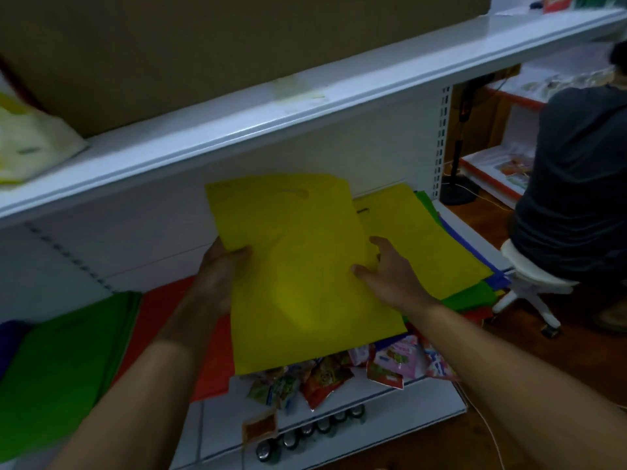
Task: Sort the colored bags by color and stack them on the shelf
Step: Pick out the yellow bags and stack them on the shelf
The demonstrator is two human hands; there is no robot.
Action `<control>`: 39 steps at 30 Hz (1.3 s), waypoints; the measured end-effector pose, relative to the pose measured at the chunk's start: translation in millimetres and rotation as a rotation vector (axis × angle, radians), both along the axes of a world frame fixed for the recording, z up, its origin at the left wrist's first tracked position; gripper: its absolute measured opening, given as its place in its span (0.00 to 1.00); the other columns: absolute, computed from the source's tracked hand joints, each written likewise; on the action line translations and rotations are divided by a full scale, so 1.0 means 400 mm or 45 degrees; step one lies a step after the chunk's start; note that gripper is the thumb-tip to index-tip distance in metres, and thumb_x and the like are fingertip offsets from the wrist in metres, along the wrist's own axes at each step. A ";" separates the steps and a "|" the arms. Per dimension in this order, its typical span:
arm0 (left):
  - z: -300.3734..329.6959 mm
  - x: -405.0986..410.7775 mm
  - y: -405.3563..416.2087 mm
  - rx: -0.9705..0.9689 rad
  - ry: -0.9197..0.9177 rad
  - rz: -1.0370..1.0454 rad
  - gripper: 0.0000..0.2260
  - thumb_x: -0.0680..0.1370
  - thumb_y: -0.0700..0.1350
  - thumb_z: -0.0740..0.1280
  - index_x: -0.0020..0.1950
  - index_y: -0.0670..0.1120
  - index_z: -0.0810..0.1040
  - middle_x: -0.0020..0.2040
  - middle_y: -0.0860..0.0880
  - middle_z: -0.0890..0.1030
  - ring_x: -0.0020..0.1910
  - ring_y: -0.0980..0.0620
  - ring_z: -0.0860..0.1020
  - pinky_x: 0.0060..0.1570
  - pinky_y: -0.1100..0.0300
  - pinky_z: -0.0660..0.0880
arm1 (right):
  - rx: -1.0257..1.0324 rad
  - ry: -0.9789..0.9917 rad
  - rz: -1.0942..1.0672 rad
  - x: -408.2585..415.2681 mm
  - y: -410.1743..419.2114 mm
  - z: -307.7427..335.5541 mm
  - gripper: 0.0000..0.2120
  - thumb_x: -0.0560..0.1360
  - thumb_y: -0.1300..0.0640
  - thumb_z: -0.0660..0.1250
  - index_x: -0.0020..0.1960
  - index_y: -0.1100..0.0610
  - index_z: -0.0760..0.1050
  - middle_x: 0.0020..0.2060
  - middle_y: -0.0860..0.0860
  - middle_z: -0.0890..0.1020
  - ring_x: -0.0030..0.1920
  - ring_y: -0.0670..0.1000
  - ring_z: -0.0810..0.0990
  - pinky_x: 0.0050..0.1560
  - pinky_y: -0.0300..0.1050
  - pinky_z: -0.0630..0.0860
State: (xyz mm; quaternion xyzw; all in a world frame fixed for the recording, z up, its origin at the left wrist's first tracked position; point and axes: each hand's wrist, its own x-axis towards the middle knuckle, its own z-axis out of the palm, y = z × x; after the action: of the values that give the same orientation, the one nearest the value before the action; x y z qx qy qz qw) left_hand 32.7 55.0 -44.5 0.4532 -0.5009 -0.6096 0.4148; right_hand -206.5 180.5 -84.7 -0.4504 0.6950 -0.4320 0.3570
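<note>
A: Fingers of the left hand curled over the left edge of the yellow bag, thumb on top; right hand pinching the right edge the same way. Held flat in the air, just above the shelf.

B: Biggest risk?

A: Probably a limp sheet sagging between two edge grips, then sliding onto the red stack at left instead of a yellow pile. Also possible: dragging loose bags off the mixed pile at right, with another yellow on top and green, blue and red edges poking out beneath.

B: Around it, largest first?

A: Upper shelf board close overhead, limiting lift. Brown cardboard on it. Seated person on a white stool far right, clear of reach. Green stack near left, blue one barely showing beyond. Pale bag upper left.

B: Smaller?

A: Snack packets on the lower shelf beneath, cans at its front edge. No landing spot for a dropped bag there.
</note>
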 end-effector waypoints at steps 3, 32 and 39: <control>0.016 0.106 0.008 -0.012 -0.021 0.067 0.22 0.80 0.35 0.61 0.73 0.48 0.68 0.66 0.43 0.76 0.61 0.38 0.76 0.58 0.38 0.73 | 0.000 -0.038 0.053 0.084 -0.022 0.025 0.32 0.79 0.55 0.67 0.77 0.53 0.54 0.72 0.53 0.67 0.68 0.56 0.70 0.58 0.48 0.72; 0.123 1.275 -0.077 -0.410 -0.850 0.777 0.34 0.77 0.39 0.69 0.77 0.46 0.54 0.71 0.43 0.69 0.68 0.42 0.70 0.66 0.46 0.69 | -0.256 0.299 0.475 1.198 -0.316 0.136 0.23 0.79 0.60 0.65 0.73 0.56 0.67 0.73 0.54 0.66 0.70 0.56 0.68 0.60 0.44 0.69; 0.124 1.487 -0.100 -0.380 -1.063 0.994 0.15 0.75 0.40 0.71 0.60 0.42 0.77 0.58 0.42 0.80 0.54 0.40 0.78 0.45 0.57 0.71 | -0.290 0.346 0.615 1.429 -0.476 0.130 0.21 0.78 0.62 0.65 0.70 0.55 0.70 0.69 0.57 0.70 0.63 0.58 0.74 0.50 0.40 0.69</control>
State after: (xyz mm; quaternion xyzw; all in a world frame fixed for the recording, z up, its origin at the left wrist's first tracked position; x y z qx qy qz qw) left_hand 627.4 15.0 5.0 0.7423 -0.4983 -0.1047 0.4355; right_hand 365.1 -9.8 -32.7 -0.6937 0.5560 -0.3455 0.3004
